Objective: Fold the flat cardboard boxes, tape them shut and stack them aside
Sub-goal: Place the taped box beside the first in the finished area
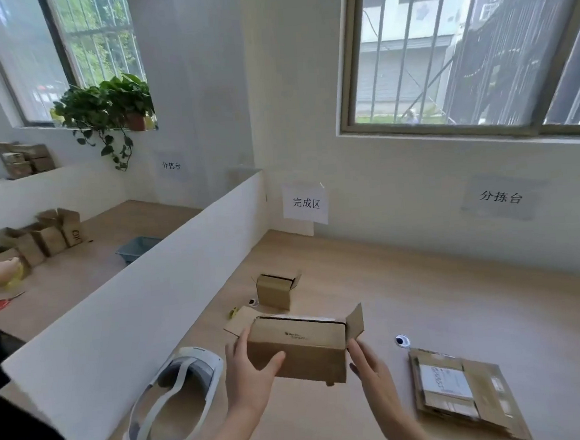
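Brown cardboard box [301, 349], folded up with one end flap sticking out on the right, is held above the wooden bench [458, 294]. The left hand [249, 370] grips its left end, thumb across the front. The right hand [367, 365] lies with straight fingers at its right end. A stack of flat boxes [465, 393] lies right, a smaller open box [275, 291] behind.

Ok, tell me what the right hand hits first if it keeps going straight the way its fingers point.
Most likely the box: the right hand points up and forward, fingertips at the box's right end just under its open flap. Depth is unclear.
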The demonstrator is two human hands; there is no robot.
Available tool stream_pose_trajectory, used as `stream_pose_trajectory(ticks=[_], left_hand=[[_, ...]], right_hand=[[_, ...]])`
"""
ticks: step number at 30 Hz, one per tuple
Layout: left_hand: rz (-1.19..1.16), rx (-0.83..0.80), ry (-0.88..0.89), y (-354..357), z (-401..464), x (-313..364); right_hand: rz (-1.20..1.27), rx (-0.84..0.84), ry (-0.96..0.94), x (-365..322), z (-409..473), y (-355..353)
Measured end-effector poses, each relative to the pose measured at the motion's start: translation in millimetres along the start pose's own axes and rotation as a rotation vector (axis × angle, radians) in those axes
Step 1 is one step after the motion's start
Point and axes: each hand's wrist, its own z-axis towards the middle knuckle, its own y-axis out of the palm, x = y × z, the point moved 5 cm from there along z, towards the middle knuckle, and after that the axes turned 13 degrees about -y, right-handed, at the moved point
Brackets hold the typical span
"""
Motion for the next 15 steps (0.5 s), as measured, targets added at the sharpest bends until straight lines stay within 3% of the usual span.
stream_pose_trajectory(ticks=[3,9,15], left_hand=[[-0.001,-0.011,-0.028,6.3,44.5,-13.0],[0.122,-0.047,-0.042,31.7,133.9,-23.2],[0.162,-0.136,-0.050,86.4,187.1,-33.8]], right_hand=[[-0.011,-0.017,-0.003,24.2,30.8,19.0],[-0.054,0.101,0.072,87.0,95.0,40.4],[-0.099,0.213,0.181,142.0,142.3,21.6]])
